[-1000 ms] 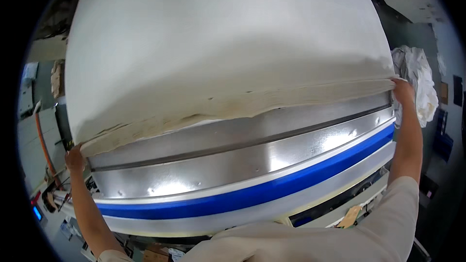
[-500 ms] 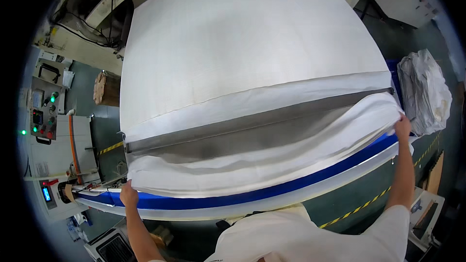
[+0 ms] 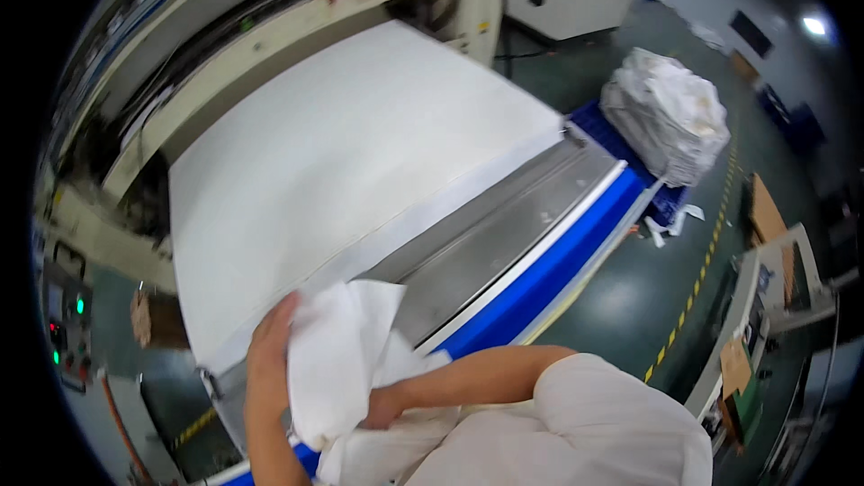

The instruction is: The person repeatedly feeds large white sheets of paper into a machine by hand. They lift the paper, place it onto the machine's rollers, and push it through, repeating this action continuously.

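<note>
In the head view, the bundled white cloth [image 3: 335, 362] is sitting between the two hands, just in front of the person, overlapping the near side of the metal strip [image 3: 504, 243]. The right hand [image 3: 385, 403] is gripping its lower right folds; the left hand [image 3: 271, 331] is lying along its left side, blurred, so how far its fingers are closing cannot be told. Handling this well likely means tucking loose corners inward, squeezing evenly from both sides, and keeping folds clear of the blue edge [image 3: 551, 261] and the white sheet [image 3: 360, 153] beyond.
</note>
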Tool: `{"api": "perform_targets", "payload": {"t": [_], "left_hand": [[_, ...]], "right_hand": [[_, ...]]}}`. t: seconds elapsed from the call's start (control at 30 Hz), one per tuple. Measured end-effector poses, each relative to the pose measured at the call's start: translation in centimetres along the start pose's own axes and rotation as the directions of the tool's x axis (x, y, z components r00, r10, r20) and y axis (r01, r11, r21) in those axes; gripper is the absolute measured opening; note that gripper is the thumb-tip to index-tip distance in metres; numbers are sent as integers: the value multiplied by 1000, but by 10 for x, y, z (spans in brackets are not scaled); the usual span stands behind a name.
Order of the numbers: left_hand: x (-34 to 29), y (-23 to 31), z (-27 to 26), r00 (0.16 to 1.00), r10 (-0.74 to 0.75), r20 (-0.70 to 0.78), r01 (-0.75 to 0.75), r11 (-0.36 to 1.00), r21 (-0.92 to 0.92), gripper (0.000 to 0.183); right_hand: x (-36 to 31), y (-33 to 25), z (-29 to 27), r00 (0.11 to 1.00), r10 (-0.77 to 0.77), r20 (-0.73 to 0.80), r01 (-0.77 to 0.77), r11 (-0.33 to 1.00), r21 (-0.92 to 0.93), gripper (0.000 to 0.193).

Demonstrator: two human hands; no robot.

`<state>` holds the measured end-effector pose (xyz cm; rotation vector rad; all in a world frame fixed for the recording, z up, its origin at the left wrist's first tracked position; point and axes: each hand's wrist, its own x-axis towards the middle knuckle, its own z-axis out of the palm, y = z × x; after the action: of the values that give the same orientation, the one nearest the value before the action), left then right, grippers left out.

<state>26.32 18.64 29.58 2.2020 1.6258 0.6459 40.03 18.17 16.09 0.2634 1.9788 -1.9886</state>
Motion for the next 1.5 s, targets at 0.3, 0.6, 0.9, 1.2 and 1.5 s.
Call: {"api": "perform_targets", "payload": {"t": [0.3,0.6,0.9,1.2,1.5], "left_hand": [[-175,-168,22,694,-719,33,596,548,-587,45],[-240,-178,145,574,-729,373,721,234,-653,38],[-75,-33,195,824,-456,335,564,711,-420,30],[-89,-33,212,793,-478,377,604,695,-390,32],[-180,-101,183,664,-746,53,719,617,-321,26]], "right_hand": [[-511,64,-78,-693,-198,-693,-214,975,-65,32],[-499,185,32,-824,241,-513,267,963,24,4],[-193,157,33,-27,9,-1000,-304,952,17,20],[-128,136,-7,412,49,-910,-307,948,-88,21],[-51,124,-56,698,46,-715,-327,908,-261,19]]}}
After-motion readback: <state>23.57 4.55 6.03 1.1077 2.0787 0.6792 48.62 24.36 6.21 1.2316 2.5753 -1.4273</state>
